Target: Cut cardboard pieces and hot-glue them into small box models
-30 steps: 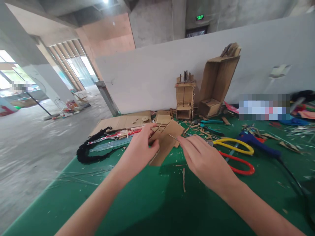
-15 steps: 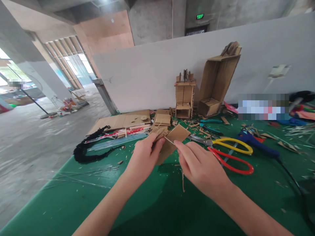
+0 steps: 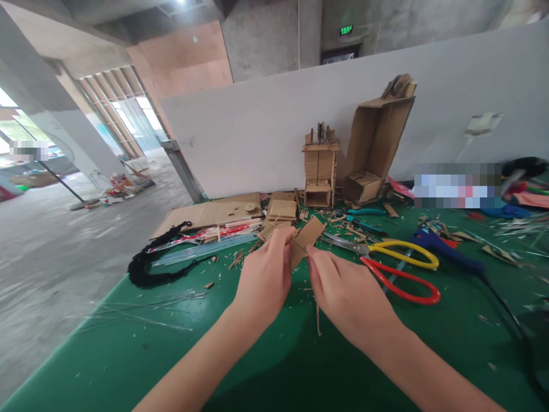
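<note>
Above the green table, my left hand (image 3: pixel 266 272) is closed around a piece of cardboard (image 3: pixel 309 233); its fingers cover the left part. My right hand (image 3: pixel 343 286) pinches the end of a thin stick (image 3: pixel 299 245), which lies across the cardboard and runs toward my left fingertips. Whether the stick touches the left thumb I cannot tell. Just to the right of my right hand lie scissors (image 3: pixel 397 256) with one yellow and one red handle, blades toward the cardboard.
A small cardboard tower (image 3: pixel 319 171) and a taller cardboard box (image 3: pixel 377 143) stand against the white partition. A blue glue gun (image 3: pixel 450 252) with a cord lies right. Black yarn (image 3: pixel 143 269), clear sticks (image 3: pixel 206 249), teal-handled pliers (image 3: pixel 366 225) and cardboard scraps lie about the table (image 3: pixel 128 355).
My left hand has turned and closed further over the cardboard, hiding more of it. The cardboard has tilted and looks narrower. My right hand keeps its pinch, nearly in place.
</note>
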Demonstrator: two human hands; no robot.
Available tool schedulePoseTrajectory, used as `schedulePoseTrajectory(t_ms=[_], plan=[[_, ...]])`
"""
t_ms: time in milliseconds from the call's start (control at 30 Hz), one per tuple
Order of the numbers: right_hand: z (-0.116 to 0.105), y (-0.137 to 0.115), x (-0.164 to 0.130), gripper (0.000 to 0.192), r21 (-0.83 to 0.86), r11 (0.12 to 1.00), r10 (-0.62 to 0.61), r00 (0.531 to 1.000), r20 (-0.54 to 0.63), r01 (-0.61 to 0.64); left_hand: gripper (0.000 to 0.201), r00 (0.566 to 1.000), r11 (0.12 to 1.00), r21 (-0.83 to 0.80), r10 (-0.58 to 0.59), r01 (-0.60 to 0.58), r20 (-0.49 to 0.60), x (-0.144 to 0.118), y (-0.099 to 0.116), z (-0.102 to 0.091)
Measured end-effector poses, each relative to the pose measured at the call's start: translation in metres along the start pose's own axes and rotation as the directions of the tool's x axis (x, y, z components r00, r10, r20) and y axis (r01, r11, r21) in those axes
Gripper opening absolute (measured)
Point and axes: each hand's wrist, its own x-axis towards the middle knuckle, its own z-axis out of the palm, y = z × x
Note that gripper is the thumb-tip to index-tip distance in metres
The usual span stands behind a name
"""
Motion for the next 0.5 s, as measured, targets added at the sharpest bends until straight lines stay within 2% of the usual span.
schedulePoseTrajectory(t_ms=[67, 100, 133, 167, 233, 267, 300, 333, 367, 400, 433, 467, 500], plan=[[-0.002, -0.003, 0.001, 0.02, 0.193, 0.967, 0.161, 0.986, 0.053, -0.168, 0.026, 1.0, 0.999, 0.034, -0.001, 0.002, -0.024, 0.0, 0.003, 0.004], [-0.003, -0.005, 0.003, 0.018, 0.313, 0.91, 0.255, 0.962, 0.095, -0.272, 0.026, 0.999, 0.999, 0.051, -0.003, 0.005, -0.04, 0.0, 0.004, 0.006], [-0.005, -0.007, 0.006, 0.015, 0.437, 0.817, 0.344, 0.926, 0.153, -0.376, 0.025, 0.999, 0.998, 0.068, -0.004, 0.008, -0.053, 0.0, 0.005, 0.008], [-0.007, -0.01, 0.009, 0.014, 0.552, 0.685, 0.428, 0.876, 0.225, -0.476, 0.025, 0.998, 0.996, 0.084, -0.002, 0.008, -0.066, 0.0, 0.006, 0.01], [-0.012, -0.013, 0.016, 0.015, 0.702, 0.32, 0.531, 0.734, 0.424, -0.637, 0.024, 0.997, 0.994, 0.108, 0.012, -0.003, -0.079, -0.001, 0.005, 0.012], [-0.015, -0.014, 0.02, 0.017, 0.716, 0.12, 0.539, 0.651, 0.535, -0.687, 0.025, 0.996, 0.993, 0.113, 0.022, -0.012, -0.083, -0.002, 0.005, 0.014], [-0.017, -0.015, 0.022, 0.018, 0.698, -0.041, 0.514, 0.584, 0.628, -0.715, 0.025, 0.995, 0.993, 0.115, 0.034, -0.023, -0.089, -0.002, 0.005, 0.014], [-0.019, -0.015, 0.024, 0.019, 0.675, -0.122, 0.492, 0.546, 0.677, -0.727, 0.026, 0.995, 0.993, 0.115, 0.044, -0.033, -0.092, -0.003, 0.005, 0.015], [-0.02, -0.014, 0.024, 0.019, 0.669, -0.104, 0.491, 0.547, 0.678, -0.736, 0.027, 0.994, 0.993, 0.113, 0.052, -0.041, -0.094, -0.003, 0.005, 0.015], [-0.02, -0.012, 0.023, 0.018, 0.678, 0.015, 0.507, 0.59, 0.628, -0.734, 0.027, 0.994, 0.993, 0.111, 0.054, -0.044, -0.096, -0.003, 0.005, 0.016], [-0.02, -0.01, 0.021, 0.017, 0.674, 0.21, 0.52, 0.665, 0.536, -0.708, 0.027, 0.994, 0.993, 0.109, 0.053, -0.043, -0.099, -0.004, 0.006, 0.016], [-0.019, -0.007, 0.019, 0.016, 0.626, 0.441, 0.495, 0.756, 0.428, -0.643, 0.026, 0.993, 0.993, 0.106, 0.052, -0.041, -0.102, -0.004, 0.006, 0.016], [-0.019, -0.004, 0.016, 0.015, 0.531, 0.657, 0.426, 0.845, 0.325, -0.535, 0.026, 0.993, 0.994, 0.104, 0.051, -0.04, -0.104, -0.004, 0.007, 0.016]])
